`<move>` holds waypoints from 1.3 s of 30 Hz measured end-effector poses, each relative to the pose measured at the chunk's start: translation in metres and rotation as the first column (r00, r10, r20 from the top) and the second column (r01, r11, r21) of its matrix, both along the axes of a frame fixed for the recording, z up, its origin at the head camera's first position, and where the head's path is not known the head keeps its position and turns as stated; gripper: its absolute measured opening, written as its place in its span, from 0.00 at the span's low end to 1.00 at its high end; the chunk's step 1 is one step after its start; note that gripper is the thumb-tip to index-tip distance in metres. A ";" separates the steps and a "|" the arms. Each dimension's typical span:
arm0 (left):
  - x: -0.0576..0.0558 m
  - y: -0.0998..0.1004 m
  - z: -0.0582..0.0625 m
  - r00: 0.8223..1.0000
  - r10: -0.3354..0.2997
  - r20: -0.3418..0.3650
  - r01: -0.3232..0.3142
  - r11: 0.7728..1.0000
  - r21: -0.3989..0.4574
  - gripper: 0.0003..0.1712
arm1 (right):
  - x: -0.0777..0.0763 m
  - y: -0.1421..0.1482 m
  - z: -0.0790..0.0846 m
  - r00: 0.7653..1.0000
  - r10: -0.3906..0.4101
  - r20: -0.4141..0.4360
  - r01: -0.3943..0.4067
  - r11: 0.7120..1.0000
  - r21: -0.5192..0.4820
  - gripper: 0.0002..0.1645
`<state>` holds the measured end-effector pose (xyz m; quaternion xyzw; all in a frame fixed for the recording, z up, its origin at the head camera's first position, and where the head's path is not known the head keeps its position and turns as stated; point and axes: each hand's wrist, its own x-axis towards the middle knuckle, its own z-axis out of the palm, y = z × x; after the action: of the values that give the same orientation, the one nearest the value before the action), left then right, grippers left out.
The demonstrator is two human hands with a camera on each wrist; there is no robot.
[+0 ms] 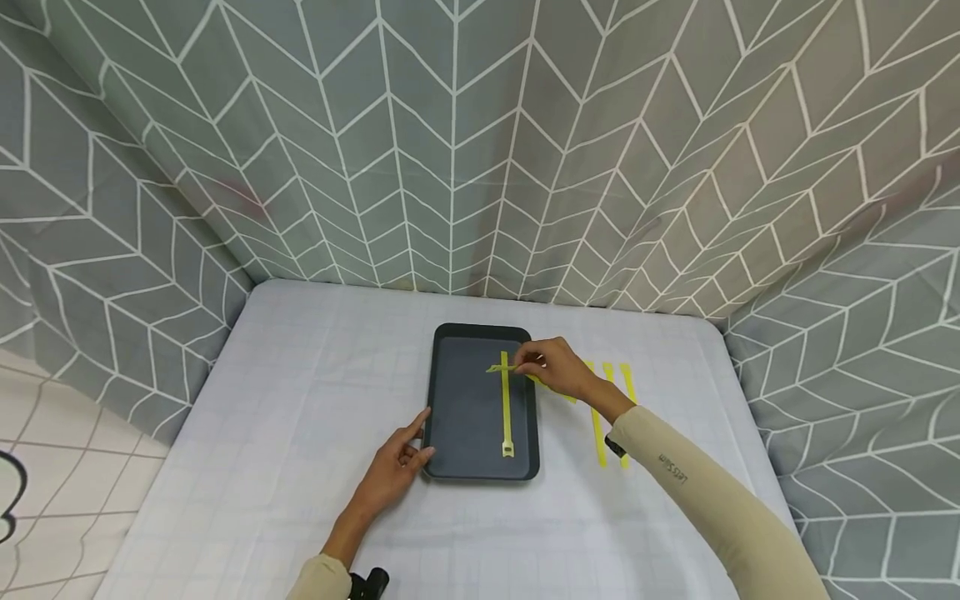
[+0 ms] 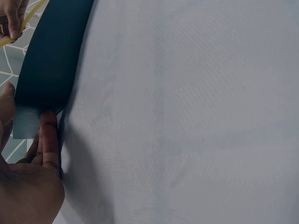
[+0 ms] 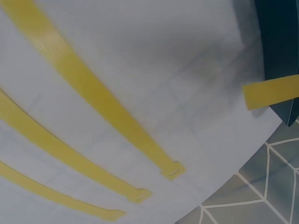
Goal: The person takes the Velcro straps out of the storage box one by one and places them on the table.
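A yellow hook-and-loop cable tie [image 1: 506, 408] lies lengthwise in the right half of a dark grey tray [image 1: 461, 400], its slotted head toward me. Over the tray's upper right side, my right hand [image 1: 553, 367] pinches another yellow cable tie [image 3: 271, 91] between thumb and fingertips. This tie runs crosswise above the lying one, and its other end sticks out past the tray's right rim. My left hand [image 1: 393, 467] holds the tray's left edge near its front corner, with the thumb over the rim and fingers [image 2: 49, 140] against the outer side.
Right of the tray, three more yellow cable ties [image 3: 93, 88] lie side by side on the white cloth-covered table [image 1: 300, 383], partly behind my right forearm in the head view. Grey patterned curtains [image 1: 480, 167] stand along the table's back and sides.
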<state>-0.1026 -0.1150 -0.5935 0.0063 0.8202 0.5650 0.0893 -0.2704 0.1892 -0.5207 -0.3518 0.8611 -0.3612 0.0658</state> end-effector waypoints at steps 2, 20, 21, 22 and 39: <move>0.000 0.000 0.000 1.000 0.002 0.002 -0.002 1.000 0.001 0.37 | 0.000 0.003 0.000 0.999 -0.033 0.018 0.033 0.999 -0.003 0.05; -0.005 0.003 0.002 0.999 0.004 0.035 -0.004 1.000 -0.009 0.38 | 0.011 0.031 -0.010 0.937 -0.322 0.138 0.320 0.947 0.037 0.04; -0.005 0.003 0.002 0.999 0.005 0.039 -0.005 1.000 -0.011 0.38 | 0.011 0.032 -0.011 0.932 -0.330 0.153 0.329 0.944 0.034 0.04; -0.005 0.004 0.002 0.999 0.008 0.039 -0.007 1.000 -0.013 0.38 | 0.012 0.033 -0.012 0.926 -0.338 0.169 0.338 0.941 0.029 0.05; -0.002 0.002 0.002 0.999 0.012 0.036 -0.012 1.000 -0.007 0.39 | 0.028 0.050 -0.024 0.695 -0.578 0.427 0.604 0.792 0.089 0.13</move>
<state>-0.1044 -0.1132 -0.5915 -0.0091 0.8205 0.5626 0.1006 -0.2425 0.2396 -0.5443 0.0311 0.8803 -0.4565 0.1255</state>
